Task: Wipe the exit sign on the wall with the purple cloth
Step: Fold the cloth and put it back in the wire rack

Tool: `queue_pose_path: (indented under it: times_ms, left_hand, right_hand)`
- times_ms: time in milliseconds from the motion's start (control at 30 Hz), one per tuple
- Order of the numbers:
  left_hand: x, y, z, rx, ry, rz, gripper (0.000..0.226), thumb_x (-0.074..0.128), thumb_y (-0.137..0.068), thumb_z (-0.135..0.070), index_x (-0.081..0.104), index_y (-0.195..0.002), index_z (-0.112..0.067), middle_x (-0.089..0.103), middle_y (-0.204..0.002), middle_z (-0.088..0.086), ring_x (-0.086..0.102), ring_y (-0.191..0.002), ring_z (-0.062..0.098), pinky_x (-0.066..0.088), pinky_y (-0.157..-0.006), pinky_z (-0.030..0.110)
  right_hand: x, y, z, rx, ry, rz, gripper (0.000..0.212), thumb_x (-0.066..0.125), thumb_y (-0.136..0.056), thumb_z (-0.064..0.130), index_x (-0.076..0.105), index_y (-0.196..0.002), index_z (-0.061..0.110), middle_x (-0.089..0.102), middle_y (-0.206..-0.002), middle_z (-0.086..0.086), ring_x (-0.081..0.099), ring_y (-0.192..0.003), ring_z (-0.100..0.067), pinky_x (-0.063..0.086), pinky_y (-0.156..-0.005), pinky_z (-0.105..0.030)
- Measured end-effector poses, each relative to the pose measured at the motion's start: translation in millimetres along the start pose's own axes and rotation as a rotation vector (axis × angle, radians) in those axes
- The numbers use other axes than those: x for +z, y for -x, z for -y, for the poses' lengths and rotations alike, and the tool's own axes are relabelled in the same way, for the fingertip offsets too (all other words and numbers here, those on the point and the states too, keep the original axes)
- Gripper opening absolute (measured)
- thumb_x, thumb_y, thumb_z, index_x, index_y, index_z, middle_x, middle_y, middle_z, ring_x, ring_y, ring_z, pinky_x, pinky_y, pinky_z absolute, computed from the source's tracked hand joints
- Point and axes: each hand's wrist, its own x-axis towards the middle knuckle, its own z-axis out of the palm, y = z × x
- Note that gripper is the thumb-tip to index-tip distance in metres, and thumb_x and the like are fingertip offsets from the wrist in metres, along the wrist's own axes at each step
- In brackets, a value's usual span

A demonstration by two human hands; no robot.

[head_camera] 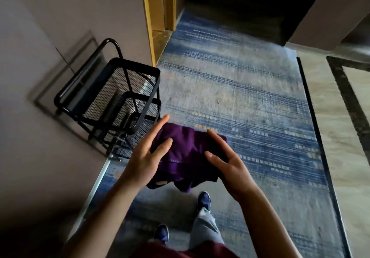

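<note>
Fingers [163, 123] straight on both our hands, left hand [146, 157] and right hand [230, 165] pressing purple cloth [186, 153] between palms, above blue carpet [250, 97], near black mesh cart [120, 95].

One head-worn camera looks forward and steeply down. Its wide view takes in the carpet [230, 89] from close above, with the wall [30, 137] at nine o'clock.

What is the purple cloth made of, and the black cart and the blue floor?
The purple cloth, held between the left hand and right hand, looks like soft, matte fabric: it folds and droops. The black cart seems to be painted metal, with glossy tubes and see-through mesh sides. The blue floor looks like woven carpet, with a fuzzy, streaky pattern.
</note>
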Motion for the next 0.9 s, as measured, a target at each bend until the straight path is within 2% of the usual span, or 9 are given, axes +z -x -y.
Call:
queue_pose_path:
  times_ms: [100,233,333,400,467,567,667,767,900]
  left_hand:
    - [7.8,-36.3,9.4,-0.012,-0.071,-0.091,0.061,0.063,-0.102,-0.027,0.042,-0.157,-0.041,0.039,-0.159,-0.034,0.033,-0.152,-0.007,0.027,-0.121,0.011]
    - [18.0,-81.7,14.9,-0.003,-0.093,-0.264,0.062,0.063,-0.104,-0.010,0.042,-0.152,-0.043,0.044,-0.149,-0.046,0.039,-0.145,-0.014,0.031,-0.114,0.004]
    - [19.0,-103.2,22.9,-0.075,-0.046,-0.390,0.057,0.064,-0.105,-0.024,0.044,-0.153,-0.047,0.046,-0.150,-0.043,0.040,-0.145,-0.013,0.033,-0.115,0.006]
    - [17.7,-114.7,28.4,-0.112,-0.012,-0.450,0.057,0.065,-0.103,-0.031,0.046,-0.156,-0.039,0.048,-0.150,-0.040,0.042,-0.144,-0.011,0.035,-0.114,0.007]
    - [14.8,-127.0,35.5,-0.117,0.007,-0.507,0.056,0.065,-0.101,-0.028,0.048,-0.154,-0.036,0.051,-0.144,-0.044,0.047,-0.138,-0.015,0.039,-0.106,0.003]
    - [-1.3,-144.3,49.9,-0.117,0.010,-0.575,0.057,0.065,-0.102,-0.014,0.048,-0.149,-0.041,0.052,-0.140,-0.046,0.047,-0.135,-0.019,0.038,-0.104,0.000]
    - [-32.7,-165.6,62.1,-0.135,-0.014,-0.618,0.060,0.066,-0.101,-0.018,0.045,-0.149,-0.045,0.046,-0.148,-0.045,0.040,-0.144,-0.014,0.033,-0.113,0.005]
    - [-73.1,-187.4,69.8,-0.127,-0.016,-0.668,0.061,0.066,-0.100,-0.016,0.044,-0.150,-0.043,0.047,-0.146,-0.047,0.042,-0.139,-0.018,0.033,-0.108,0.001]
    - [-119.5,-206.7,89.6,-0.177,-0.046,-0.735,0.063,0.066,-0.099,-0.006,0.042,-0.152,-0.030,0.046,-0.151,-0.028,0.042,-0.136,-0.022,0.031,-0.111,0.003]
  right_hand:
    - [-22.6,-59.5,15.3,-0.010,0.175,0.074,0.063,0.069,-0.094,0.006,0.055,-0.143,0.043,0.070,-0.129,0.016,0.067,-0.120,-0.007,0.056,-0.092,-0.022]
    - [-42.9,-140.4,51.4,-0.030,0.379,0.197,0.065,0.067,-0.097,0.007,0.051,-0.144,0.050,0.070,-0.119,0.028,0.069,-0.110,0.001,0.058,-0.084,-0.017]
    - [-41.4,-189.5,74.3,-0.052,0.482,0.293,0.066,0.068,-0.096,0.008,0.053,-0.141,0.053,0.070,-0.115,0.032,0.069,-0.105,0.005,0.056,-0.081,-0.014]
    - [-37.0,-218.4,82.1,-0.073,0.556,0.333,0.067,0.067,-0.095,0.007,0.053,-0.139,0.054,0.070,-0.114,0.034,0.069,-0.102,0.006,0.055,-0.080,-0.014]
    - [-29.2,-243.5,86.0,-0.088,0.597,0.378,0.068,0.067,-0.095,0.005,0.053,-0.138,0.055,0.069,-0.113,0.035,0.068,-0.100,0.008,0.054,-0.079,-0.013]
    - [-9.4,-285.7,88.2,-0.092,0.640,0.448,0.067,0.067,-0.095,0.004,0.053,-0.139,0.052,0.071,-0.117,0.026,0.069,-0.104,0.002,0.057,-0.085,-0.020]
    - [18.2,-328.3,82.6,-0.094,0.674,0.484,0.067,0.067,-0.095,0.004,0.052,-0.144,0.046,0.068,-0.124,0.018,0.068,-0.110,-0.005,0.058,-0.097,-0.031]
    - [56.5,-364.0,76.2,-0.102,0.681,0.505,0.068,0.068,-0.094,0.002,0.051,-0.145,0.043,0.068,-0.130,0.009,0.066,-0.117,-0.008,0.054,-0.105,-0.039]
    - [107.6,-411.0,63.3,-0.124,0.741,0.592,0.070,0.068,-0.093,0.000,0.049,-0.143,0.045,0.064,-0.137,-0.001,0.063,-0.124,-0.018,0.049,-0.110,-0.048]
